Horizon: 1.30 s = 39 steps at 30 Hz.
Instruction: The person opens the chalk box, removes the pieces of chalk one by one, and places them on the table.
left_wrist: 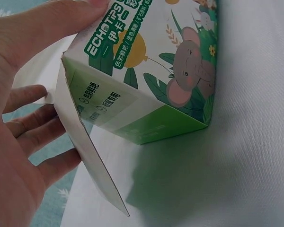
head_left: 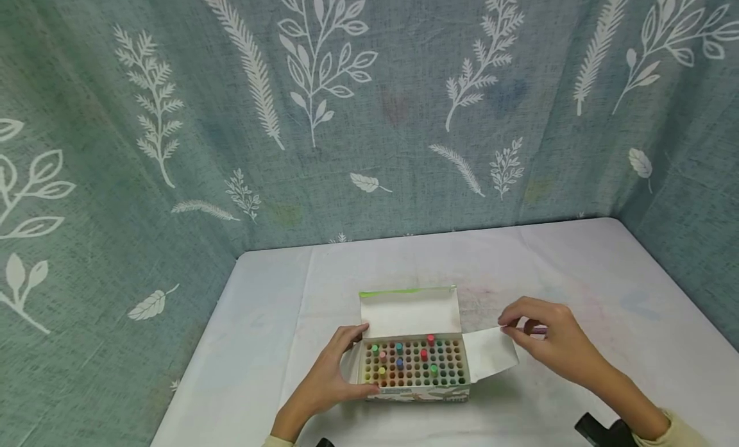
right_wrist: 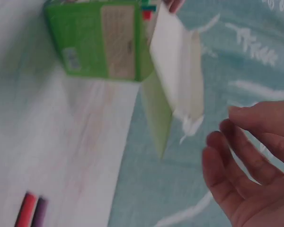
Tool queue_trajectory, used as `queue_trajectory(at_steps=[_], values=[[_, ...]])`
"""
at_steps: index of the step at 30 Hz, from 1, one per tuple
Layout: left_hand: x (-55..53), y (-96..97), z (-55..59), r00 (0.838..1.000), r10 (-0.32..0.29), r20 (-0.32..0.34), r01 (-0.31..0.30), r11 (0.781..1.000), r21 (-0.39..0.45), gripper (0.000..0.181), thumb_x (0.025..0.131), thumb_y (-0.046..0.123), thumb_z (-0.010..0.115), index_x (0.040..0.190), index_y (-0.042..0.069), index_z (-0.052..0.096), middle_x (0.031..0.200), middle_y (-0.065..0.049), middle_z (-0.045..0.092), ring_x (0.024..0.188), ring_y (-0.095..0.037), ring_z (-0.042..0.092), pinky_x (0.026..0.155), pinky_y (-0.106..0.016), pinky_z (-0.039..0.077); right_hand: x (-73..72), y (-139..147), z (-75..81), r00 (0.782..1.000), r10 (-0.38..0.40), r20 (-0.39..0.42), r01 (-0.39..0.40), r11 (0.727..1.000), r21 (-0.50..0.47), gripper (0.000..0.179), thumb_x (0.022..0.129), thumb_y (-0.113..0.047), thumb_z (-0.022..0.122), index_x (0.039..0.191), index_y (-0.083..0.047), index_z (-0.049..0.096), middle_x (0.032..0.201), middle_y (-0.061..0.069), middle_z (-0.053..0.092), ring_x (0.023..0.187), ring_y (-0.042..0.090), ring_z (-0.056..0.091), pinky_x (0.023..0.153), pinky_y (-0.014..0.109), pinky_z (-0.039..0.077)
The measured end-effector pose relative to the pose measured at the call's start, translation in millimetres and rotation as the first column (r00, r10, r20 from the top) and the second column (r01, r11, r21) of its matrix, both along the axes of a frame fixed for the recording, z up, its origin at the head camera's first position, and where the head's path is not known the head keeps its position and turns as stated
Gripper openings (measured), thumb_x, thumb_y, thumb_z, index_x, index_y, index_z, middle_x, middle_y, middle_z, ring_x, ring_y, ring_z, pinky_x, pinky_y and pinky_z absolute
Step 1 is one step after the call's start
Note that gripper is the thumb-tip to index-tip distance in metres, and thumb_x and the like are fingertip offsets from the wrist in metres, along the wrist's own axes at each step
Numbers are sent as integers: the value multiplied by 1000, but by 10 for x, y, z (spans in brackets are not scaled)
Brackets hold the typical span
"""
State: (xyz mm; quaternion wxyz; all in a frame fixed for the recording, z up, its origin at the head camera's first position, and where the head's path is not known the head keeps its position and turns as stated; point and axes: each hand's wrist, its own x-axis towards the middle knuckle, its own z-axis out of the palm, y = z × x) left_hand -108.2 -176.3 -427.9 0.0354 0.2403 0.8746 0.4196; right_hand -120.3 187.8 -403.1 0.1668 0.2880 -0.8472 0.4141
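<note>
A printed cardboard box (head_left: 424, 394) stands on the table with its lid (head_left: 411, 311) up and a side flap (head_left: 491, 354) spread to the right. Coloured sticks (head_left: 424, 355) that look like chalk poke out of some holes in its grid. My left hand (head_left: 331, 370) grips the box's left end; in the left wrist view the thumb lies on the printed front and fingers touch a white flap (left_wrist: 87, 146). My right hand (head_left: 557, 338) is by the right flap's outer corner, fingers loosely bent; in the right wrist view a gap separates it from the box, with nothing between the fingertips.
A red stick (right_wrist: 25, 209) and a purple stick (right_wrist: 39, 211) lie side by side on the white table cloth (head_left: 277, 286). Patterned blue-green curtain (head_left: 398, 197) hangs behind the table and at both sides.
</note>
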Motion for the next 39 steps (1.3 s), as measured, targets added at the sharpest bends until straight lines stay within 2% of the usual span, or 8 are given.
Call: queue_trajectory(at_steps=[4, 9, 14, 18, 23, 31, 36, 39], values=[[-1, 3, -1, 1000, -9, -13, 9, 1000, -5, 88, 65, 37, 76, 135, 9, 31, 125, -7, 38, 113, -26, 40, 90, -48, 38, -6, -231, 51, 988, 152, 16, -152, 988, 1, 28, 74, -1, 68, 88, -24, 61, 85, -8, 60, 70, 3, 55, 52, 18, 48], [-10, -7, -43, 1000, -12, -20, 12, 1000, -9, 88, 65, 36, 76, 135, 10, 30, 125, -7, 38, 113, -25, 40, 89, -48, 38, -9, -489, 7, 957, 278, 76, -281, 959, 32, 29, 74, 0, 67, 88, -24, 60, 84, -8, 58, 71, 3, 54, 54, 18, 48], [-74, -61, -220, 999, -8, -35, 7, 1000, -21, 90, 64, 39, 76, 137, 16, 28, 126, -2, 37, 114, -21, 40, 89, -47, 39, -17, -725, -71, 913, 331, 238, -365, 924, 114, 20, 77, -4, 65, 88, -21, 62, 86, -7, 56, 71, 0, 51, 56, 18, 48], [-128, -94, -355, 999, 8, -41, -10, 999, -31, 92, 62, 44, 76, 137, 24, 28, 127, 6, 36, 115, -14, 39, 90, -44, 40, -52, -863, -196, 883, 351, 311, -423, 882, 206, 14, 76, -4, 66, 86, -14, 65, 86, -6, 56, 70, 0, 50, 57, 15, 46], [-130, -77, -361, 999, 10, -42, -12, 1000, -25, 92, 61, 42, 77, 137, 24, 28, 126, 6, 36, 115, -13, 39, 90, -44, 40, -75, -933, -296, 889, 353, 292, -433, 854, 289, 15, 75, -3, 67, 85, -14, 67, 83, -7, 57, 71, 0, 51, 59, 13, 45], [1, 11, -33, 1000, -7, -19, 7, 1000, -4, 88, 64, 33, 78, 135, 10, 31, 126, -7, 38, 115, -25, 40, 90, -48, 37, -70, -916, -198, 900, 340, 271, -409, 874, 261, 16, 76, -2, 65, 86, -14, 65, 85, -6, 58, 71, -1, 53, 57, 12, 46], [11, 6, -15, 1000, 2, -4, -2, 1000, -6, 88, 64, 33, 77, 136, 12, 31, 126, -6, 38, 115, -25, 39, 91, -48, 37, -51, -818, -5, 905, 359, 229, -395, 909, 135, 21, 78, -3, 64, 90, -20, 62, 87, -6, 56, 71, 1, 54, 56, 12, 47], [13, -3, -10, 1000, 9, 1, -9, 1000, -7, 88, 65, 33, 77, 136, 12, 30, 127, -7, 38, 116, -25, 39, 91, -48, 37, -52, -718, 110, 918, 363, 159, -376, 924, 68, 22, 77, -3, 64, 88, -21, 60, 86, -7, 56, 71, 1, 55, 56, 13, 48]])
